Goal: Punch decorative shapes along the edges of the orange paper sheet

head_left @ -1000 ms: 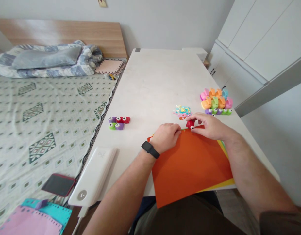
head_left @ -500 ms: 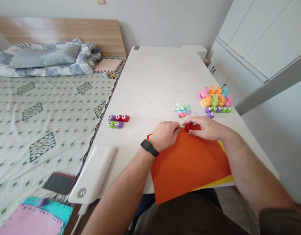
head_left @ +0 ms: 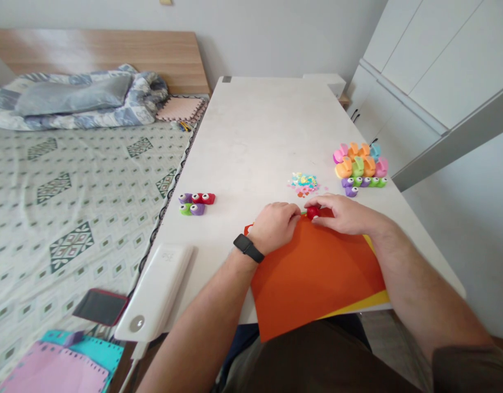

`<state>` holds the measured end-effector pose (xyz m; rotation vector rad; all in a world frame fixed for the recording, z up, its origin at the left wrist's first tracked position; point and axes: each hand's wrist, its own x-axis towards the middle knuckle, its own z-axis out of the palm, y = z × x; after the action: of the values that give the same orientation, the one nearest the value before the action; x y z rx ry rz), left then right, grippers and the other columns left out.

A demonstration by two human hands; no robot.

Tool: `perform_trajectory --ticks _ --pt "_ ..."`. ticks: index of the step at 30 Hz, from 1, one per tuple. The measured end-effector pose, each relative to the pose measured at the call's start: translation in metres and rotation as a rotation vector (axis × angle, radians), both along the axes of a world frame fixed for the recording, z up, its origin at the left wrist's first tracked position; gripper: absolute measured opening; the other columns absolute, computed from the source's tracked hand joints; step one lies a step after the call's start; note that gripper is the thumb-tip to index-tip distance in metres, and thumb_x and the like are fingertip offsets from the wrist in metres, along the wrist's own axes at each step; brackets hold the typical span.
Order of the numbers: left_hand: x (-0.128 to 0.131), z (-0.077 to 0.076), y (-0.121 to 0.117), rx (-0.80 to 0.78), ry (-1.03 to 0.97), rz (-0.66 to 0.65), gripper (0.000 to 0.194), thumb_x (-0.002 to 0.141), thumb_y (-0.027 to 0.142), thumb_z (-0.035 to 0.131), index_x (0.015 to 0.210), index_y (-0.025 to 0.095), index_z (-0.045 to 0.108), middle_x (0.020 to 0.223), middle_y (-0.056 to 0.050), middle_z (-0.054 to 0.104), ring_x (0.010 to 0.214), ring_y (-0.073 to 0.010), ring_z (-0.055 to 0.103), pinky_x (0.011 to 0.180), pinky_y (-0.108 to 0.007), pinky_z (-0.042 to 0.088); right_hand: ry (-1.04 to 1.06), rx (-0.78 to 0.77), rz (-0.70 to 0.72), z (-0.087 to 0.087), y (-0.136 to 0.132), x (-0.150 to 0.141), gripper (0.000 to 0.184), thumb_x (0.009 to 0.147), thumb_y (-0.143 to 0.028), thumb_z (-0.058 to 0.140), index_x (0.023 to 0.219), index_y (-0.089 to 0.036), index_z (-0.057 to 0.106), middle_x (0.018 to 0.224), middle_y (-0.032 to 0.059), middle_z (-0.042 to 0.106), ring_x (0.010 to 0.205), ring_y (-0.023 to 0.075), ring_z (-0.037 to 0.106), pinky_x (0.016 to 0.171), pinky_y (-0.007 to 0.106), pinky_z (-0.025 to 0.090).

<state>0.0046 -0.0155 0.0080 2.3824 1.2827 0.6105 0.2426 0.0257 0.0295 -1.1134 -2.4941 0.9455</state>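
An orange sheet of paper [head_left: 312, 273] lies on top of a yellow sheet [head_left: 360, 304], both reaching over the table's near edge. At their far edge my right hand [head_left: 347, 214] is closed round a small red paper punch [head_left: 313, 213], thumb below and fingers above. My left hand [head_left: 273, 226], with a black watch on its wrist, is closed on the same edge just to the left; its fingertips are partly hidden. A bit of green shows between the hands. Another red piece with a white spot [head_left: 248, 229] peeks out by the left wrist.
Beyond the hands lies a heap of paper confetti [head_left: 304, 182]. Several coloured punches [head_left: 360, 166] stand at the right edge, several more [head_left: 197, 203] at the left. A white power bank [head_left: 157, 289] with a cable lies at the near left corner, by the bed [head_left: 91, 180].
The red punch has shifted very slightly left along the paper edge. Both hands keep their hold, and the view has barely moved.
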Motion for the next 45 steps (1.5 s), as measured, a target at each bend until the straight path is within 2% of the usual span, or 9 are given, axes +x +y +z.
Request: perform_trajectory --ticks 19,35,45 --pt "-0.0001 -0.0008 -0.0002 0.005 -0.004 0.0 0.021 0.099 0.02 0.05 0.099 0.018 0.071 0.093 -0.007 0.075 0.088 -0.0208 0.07 0.084 -0.032 0.053 0.026 -0.018 -0.013 0.0001 -0.005 -0.001 0.039 0.087 -0.028 0.071 0.126 -0.028 0.071 0.117 0.007 0.074 0.105 0.0269 0.069 0.097 0.043 0.053" --pt "0.0002 0.0008 0.0 -0.012 0.001 -0.004 0.019 0.099 0.02 0.052 0.099 0.018 0.071 0.094 -0.007 0.076 0.089 -0.0212 0.07 0.084 -0.033 0.053 -0.023 0.074 -0.016 -0.0053 -0.006 -0.0046 0.023 0.088 -0.022 0.069 0.111 -0.023 0.072 0.105 0.0074 0.074 0.097 0.0252 0.066 0.091 0.04 0.05" --pt "-0.0004 -0.0002 -0.0001 -0.009 0.009 -0.001 0.019 0.1 0.021 0.052 0.099 0.018 0.071 0.094 -0.007 0.076 0.089 -0.0214 0.07 0.085 -0.034 0.053 -0.039 0.09 -0.012 -0.0083 -0.0068 -0.006 0.02 0.09 -0.02 0.068 0.11 -0.022 0.069 0.103 0.0062 0.071 0.096 0.0242 0.064 0.089 0.038 0.049"
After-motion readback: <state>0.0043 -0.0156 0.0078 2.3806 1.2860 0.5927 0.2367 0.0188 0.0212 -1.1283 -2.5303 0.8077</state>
